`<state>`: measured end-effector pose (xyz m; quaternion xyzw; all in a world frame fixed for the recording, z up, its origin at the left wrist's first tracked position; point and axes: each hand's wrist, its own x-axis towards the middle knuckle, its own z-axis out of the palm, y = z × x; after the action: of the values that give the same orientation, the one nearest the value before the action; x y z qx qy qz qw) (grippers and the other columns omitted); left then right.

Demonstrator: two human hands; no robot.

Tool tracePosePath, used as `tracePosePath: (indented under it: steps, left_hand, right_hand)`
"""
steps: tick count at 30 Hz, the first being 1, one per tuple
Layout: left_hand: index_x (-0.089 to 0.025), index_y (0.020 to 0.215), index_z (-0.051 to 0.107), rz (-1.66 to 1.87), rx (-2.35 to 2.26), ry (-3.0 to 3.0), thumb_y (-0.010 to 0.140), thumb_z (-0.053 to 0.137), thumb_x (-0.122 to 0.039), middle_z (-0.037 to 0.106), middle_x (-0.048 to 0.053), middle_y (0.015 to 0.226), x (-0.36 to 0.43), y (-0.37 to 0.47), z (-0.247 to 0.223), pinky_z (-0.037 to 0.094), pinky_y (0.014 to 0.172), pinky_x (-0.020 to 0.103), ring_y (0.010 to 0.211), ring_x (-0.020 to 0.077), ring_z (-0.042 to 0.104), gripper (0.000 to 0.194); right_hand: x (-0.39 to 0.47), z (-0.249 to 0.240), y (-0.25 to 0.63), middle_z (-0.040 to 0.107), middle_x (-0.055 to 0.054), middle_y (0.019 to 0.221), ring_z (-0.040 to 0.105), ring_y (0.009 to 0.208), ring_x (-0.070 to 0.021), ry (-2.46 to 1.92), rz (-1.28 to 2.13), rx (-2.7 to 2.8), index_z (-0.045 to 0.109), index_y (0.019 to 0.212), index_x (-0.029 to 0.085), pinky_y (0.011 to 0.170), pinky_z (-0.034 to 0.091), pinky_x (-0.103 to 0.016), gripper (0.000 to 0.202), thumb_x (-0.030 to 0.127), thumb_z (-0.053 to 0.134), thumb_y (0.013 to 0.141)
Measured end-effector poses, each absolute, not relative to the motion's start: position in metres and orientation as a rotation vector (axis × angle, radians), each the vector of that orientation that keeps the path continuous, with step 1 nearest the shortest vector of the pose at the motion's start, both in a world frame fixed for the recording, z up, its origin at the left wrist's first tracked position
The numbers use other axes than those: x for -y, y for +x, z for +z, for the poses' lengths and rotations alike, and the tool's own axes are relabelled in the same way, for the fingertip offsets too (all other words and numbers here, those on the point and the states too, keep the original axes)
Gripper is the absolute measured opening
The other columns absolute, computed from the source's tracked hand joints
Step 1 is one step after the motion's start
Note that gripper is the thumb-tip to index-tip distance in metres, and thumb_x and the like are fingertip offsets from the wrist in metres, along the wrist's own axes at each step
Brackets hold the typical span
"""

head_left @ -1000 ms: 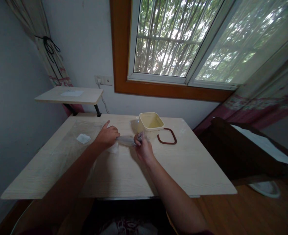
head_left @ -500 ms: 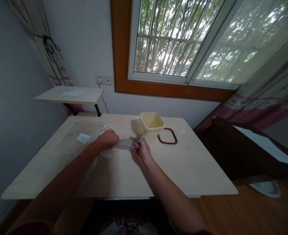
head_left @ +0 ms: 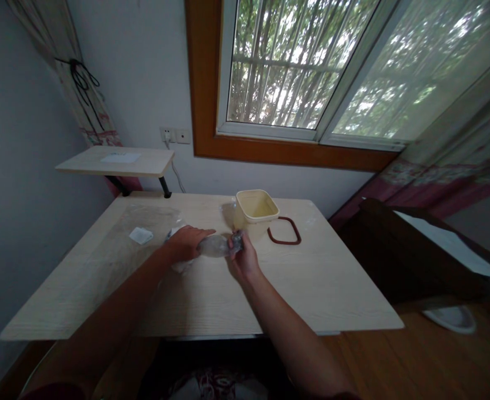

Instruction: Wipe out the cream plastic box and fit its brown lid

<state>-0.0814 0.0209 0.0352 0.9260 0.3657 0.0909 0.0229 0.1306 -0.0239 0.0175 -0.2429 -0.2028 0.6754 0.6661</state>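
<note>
Gathering of the film (head_left: 214, 246) appears to be partly done, near the middle of the frame: one end is bunched into a tight wad by the right hand (head_left: 245, 255), which is closed on it. The other end is gripped under the left hand (head_left: 185, 242), a digit laid straight out along the top; the underside of that grip is hidden. Between the two hands, a short stretch is left puffed and loose, so the bundle is judged not to be fully compacted. More film is seen spilling out below the left hand.

The film is thin, clear and crinkled, greyish where it is doubled. Just beyond the right hand, a pale yellow tub (head_left: 253, 223) is stood upright, smooth, square with rounded corners, its mouth uncovered. To its right, a thin reddish-brown ring (head_left: 285, 243) is laid flat, also squarish, its near left corner rounded; it is not fitted on the rim.

At centre left, a flat, wrinkled clear sheet (head_left: 115, 233) is spread, with a small white packet (head_left: 141, 235) seen on it; whether it is joined to the film cannot be told. All of this is carried by a pale wood-grain table (head_left: 311, 289).
</note>
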Motion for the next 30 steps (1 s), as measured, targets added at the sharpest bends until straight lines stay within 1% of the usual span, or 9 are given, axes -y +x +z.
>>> tracePosePath:
  steps: [3,6,9,12,15,21,24,26,30]
  left_hand:
    - [-0.021,0.155,0.021,0.338,-1.050,2.859,0.076,0.067,-0.030,0.062,0.012,0.132,-0.014,-0.075,0.044,0.043,0.099,0.040,0.114,0.0274,0.061,0.092]
    - [-0.017,0.156,0.019,0.413,-1.016,2.850,0.078,0.068,-0.037,0.057,0.016,0.139,-0.007,-0.060,0.046,0.039,0.106,0.044,0.119,0.0294,0.059,0.094]
    - [-0.016,0.145,0.038,0.495,-1.117,2.718,0.082,0.063,-0.030,0.064,0.015,0.128,-0.001,-0.041,0.043,0.045,0.099,0.038,0.112,0.0264,0.063,0.070]
    - [-0.019,0.115,0.059,0.486,-1.218,2.610,0.085,0.056,-0.024,0.071,0.010,0.110,0.004,-0.027,0.039,0.049,0.085,0.031,0.100,0.0232,0.066,0.030]
    - [-0.019,0.094,0.062,0.417,-1.374,2.596,0.085,0.052,-0.021,0.071,0.008,0.094,0.006,-0.024,0.034,0.048,0.077,0.031,0.090,0.0232,0.067,0.014]
    - [-0.020,0.087,0.062,0.303,-1.510,2.611,0.079,0.052,-0.013,0.070,0.007,0.092,0.000,-0.036,0.021,0.046,0.078,0.031,0.090,0.0228,0.065,0.015]
    - [-0.020,0.089,0.063,0.349,-1.538,2.640,0.080,0.054,-0.015,0.069,0.008,0.092,0.000,-0.038,0.020,0.046,0.081,0.032,0.092,0.0232,0.064,0.014]
    - [-0.019,0.099,0.064,0.443,-1.530,2.683,0.082,0.056,-0.020,0.068,0.009,0.097,0.004,-0.036,0.023,0.047,0.084,0.034,0.096,0.0250,0.062,0.019]
    - [-0.019,0.131,0.054,0.589,-1.430,2.741,0.081,0.064,-0.028,0.065,0.012,0.113,0.013,-0.023,0.032,0.045,0.092,0.039,0.105,0.0282,0.059,0.052]
  right_hand:
    - [0.024,0.014,0.130,0.057,0.004,0.064,0.051,0.055,-0.0109,-0.536,1.526,0.458,0.061,0.090,0.023,0.053,0.044,-0.021,0.020,0.042,0.064,0.088]
    - [0.024,0.013,0.129,0.057,0.004,0.063,0.051,0.054,-0.0115,-0.531,1.535,0.492,0.060,0.092,0.023,0.051,0.042,-0.021,0.021,0.044,0.061,0.090]
    - [0.025,0.013,0.129,0.059,0.003,0.064,0.055,0.059,-0.0126,-0.518,1.536,0.509,0.060,0.093,0.023,0.056,0.046,-0.022,0.021,0.043,0.062,0.089]
    - [0.028,0.017,0.131,0.061,0.003,0.065,0.057,0.060,-0.0141,-0.531,1.533,0.540,0.058,0.097,0.024,0.053,0.045,-0.023,0.023,0.044,0.063,0.087]
    - [0.032,0.025,0.135,0.059,0.006,0.064,0.047,0.045,-0.0112,-0.554,1.498,0.620,0.055,0.100,0.027,0.042,0.036,-0.021,0.026,0.047,0.064,0.087]
    - [0.035,0.032,0.150,0.034,0.013,0.049,0.020,0.033,-0.0059,-0.623,1.397,0.653,0.053,0.089,0.026,0.032,0.018,-0.018,0.027,0.050,0.065,0.086]
    - [0.033,0.028,0.156,0.029,0.014,0.046,0.012,0.033,-0.0050,-0.687,1.381,0.632,0.053,0.084,0.024,0.031,0.012,-0.019,0.030,0.052,0.065,0.085]
    - [0.032,0.025,0.158,0.029,0.014,0.045,0.013,0.033,-0.0050,-0.703,1.375,0.642,0.054,0.082,0.023,0.032,0.013,-0.019,0.032,0.053,0.065,0.085]
    - [0.035,0.024,0.154,0.031,0.012,0.044,0.018,0.034,-0.0051,-0.680,1.374,0.700,0.055,0.079,0.022,0.035,0.016,-0.019,0.033,0.054,0.065,0.085]
